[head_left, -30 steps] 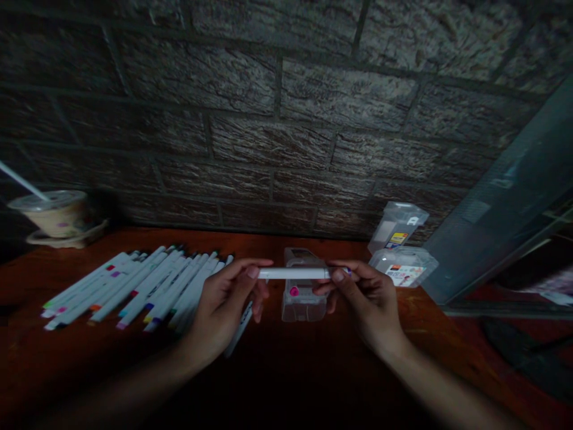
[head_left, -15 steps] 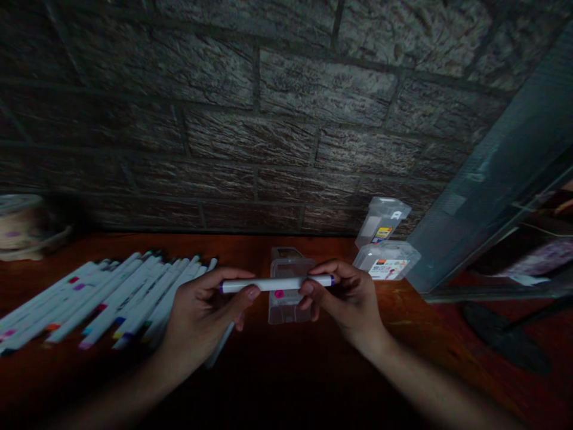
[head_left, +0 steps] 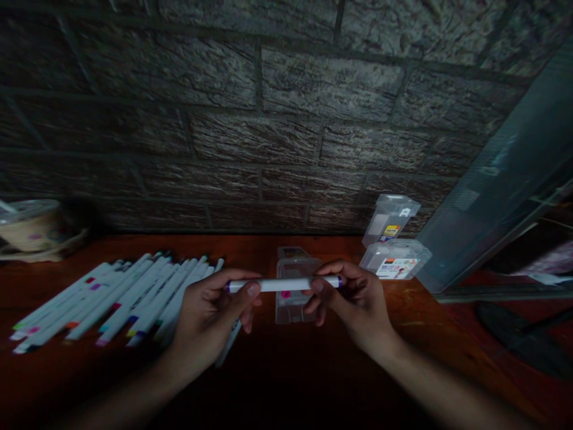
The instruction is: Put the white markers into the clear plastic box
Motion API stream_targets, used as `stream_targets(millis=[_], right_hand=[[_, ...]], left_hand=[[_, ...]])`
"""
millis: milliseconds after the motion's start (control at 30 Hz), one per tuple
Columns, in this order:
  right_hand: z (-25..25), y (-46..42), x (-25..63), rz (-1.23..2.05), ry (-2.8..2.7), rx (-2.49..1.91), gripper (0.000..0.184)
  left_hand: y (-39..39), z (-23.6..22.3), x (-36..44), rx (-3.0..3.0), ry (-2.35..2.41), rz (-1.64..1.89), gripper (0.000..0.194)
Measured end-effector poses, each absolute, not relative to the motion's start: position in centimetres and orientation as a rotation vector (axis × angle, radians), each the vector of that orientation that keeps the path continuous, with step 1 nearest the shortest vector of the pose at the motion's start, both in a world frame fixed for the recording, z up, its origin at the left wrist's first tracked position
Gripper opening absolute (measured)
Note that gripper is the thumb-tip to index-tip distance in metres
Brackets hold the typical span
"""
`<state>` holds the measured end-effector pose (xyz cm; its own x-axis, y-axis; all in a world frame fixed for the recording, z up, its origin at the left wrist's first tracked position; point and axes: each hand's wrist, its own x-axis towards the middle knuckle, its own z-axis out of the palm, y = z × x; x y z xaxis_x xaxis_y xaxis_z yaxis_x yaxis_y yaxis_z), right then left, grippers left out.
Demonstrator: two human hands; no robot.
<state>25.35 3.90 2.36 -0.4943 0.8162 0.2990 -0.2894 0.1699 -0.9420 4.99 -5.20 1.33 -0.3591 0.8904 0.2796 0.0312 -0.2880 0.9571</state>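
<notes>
A white marker (head_left: pixel 285 285) with purple at both ends is held level in front of me. My left hand (head_left: pixel 219 310) pinches its left end between thumb and fingers, and my right hand (head_left: pixel 351 301) pinches the right end in the same way. Below and behind the marker, a clear plastic case (head_left: pixel 295 310) with a pink dot lies on the wooden table (head_left: pixel 340 370). Another white marker (head_left: pixel 229 343) lies partly hidden under my left hand. Left of that hand, many white markers (head_left: pixel 129 292) with coloured ends lie side by side in a row.
Two clear plastic boxes stand at the back right: a tall one (head_left: pixel 389 218) and a wider labelled one (head_left: pixel 396 261). A patterned pot (head_left: pixel 33 224) sits at the far left. A rough brick wall (head_left: pixel 286 137) rises behind the table, and a glass panel (head_left: pixel 483 173) borders the right side.
The whole view has shifted, so everything appears slightly further right. Both hands keep the same hold on the marker.
</notes>
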Motion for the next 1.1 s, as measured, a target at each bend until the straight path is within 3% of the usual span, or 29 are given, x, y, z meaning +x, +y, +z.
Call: stream_targets(millis=[1100], right_hand=[[2.2, 4.0, 25.6, 1.725, -1.382, -0.338, 0.023]], left_hand=[[-5.1, 1.2, 4.6, 0.951, 0.936, 1.812, 0.025]])
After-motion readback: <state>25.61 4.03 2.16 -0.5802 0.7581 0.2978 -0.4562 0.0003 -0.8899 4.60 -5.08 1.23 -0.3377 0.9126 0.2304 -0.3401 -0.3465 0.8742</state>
